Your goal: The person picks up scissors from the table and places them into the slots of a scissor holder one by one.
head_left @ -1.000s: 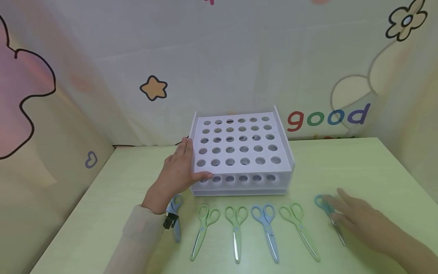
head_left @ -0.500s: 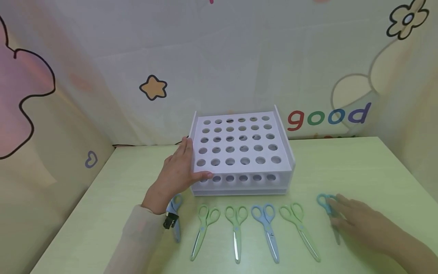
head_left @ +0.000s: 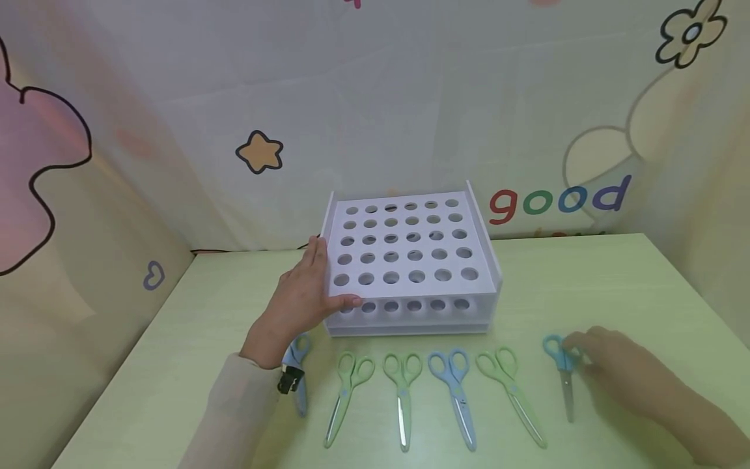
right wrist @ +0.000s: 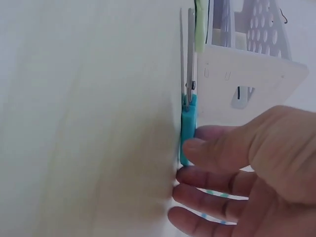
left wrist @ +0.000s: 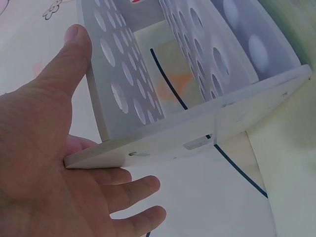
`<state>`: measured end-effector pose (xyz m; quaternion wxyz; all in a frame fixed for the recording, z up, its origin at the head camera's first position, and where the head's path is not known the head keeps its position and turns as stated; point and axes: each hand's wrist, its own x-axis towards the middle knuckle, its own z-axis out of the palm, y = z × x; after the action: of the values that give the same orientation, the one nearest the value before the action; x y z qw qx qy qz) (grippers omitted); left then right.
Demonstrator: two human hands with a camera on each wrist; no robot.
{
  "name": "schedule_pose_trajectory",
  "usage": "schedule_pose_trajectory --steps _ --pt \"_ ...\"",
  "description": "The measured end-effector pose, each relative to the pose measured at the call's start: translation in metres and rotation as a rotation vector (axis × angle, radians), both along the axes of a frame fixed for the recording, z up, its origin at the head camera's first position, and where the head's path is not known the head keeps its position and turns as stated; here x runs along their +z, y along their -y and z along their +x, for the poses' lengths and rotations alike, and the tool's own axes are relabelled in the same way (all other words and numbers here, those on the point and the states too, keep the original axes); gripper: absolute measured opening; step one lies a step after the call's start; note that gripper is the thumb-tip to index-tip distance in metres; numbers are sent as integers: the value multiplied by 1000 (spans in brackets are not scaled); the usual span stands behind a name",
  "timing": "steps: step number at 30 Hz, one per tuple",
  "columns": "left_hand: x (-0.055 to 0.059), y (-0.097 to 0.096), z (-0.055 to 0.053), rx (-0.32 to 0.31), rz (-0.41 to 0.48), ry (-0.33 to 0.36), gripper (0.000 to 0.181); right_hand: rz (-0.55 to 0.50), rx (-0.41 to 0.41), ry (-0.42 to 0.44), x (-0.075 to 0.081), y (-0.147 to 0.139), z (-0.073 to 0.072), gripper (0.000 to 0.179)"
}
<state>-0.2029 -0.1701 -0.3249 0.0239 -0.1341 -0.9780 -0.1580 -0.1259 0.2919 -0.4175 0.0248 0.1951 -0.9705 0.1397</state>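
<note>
Free bench [head_left: 562, 280] lies right of the white perforated rack [head_left: 402, 247] and left of the left hand [head_left: 297, 296], which obstructs the rack's left side. A printed curtain [head_left: 381, 130] bounds passage behind. Nearer, 5 pairs of scissors [head_left: 403, 391] leave narrow gaps; the right hand [head_left: 624, 372] and turquoise scissors [head_left: 565, 361] block farther right.

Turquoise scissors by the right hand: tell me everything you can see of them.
The turquoise scissors have plastic-looking looped handles and slim grey, metal-looking blades, apparently closed. In the head view they are at the right, on the table or barely above it, blades pointing down the picture. The right hand pinches the handles, partly covering one loop.
</note>
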Motion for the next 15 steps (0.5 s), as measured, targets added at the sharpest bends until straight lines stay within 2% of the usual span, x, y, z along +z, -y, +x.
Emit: schedule_pose_trajectory --steps 15 --pt "-2 1 0 0 10 9 126 27 -5 -1 -5 -6 -12 19"
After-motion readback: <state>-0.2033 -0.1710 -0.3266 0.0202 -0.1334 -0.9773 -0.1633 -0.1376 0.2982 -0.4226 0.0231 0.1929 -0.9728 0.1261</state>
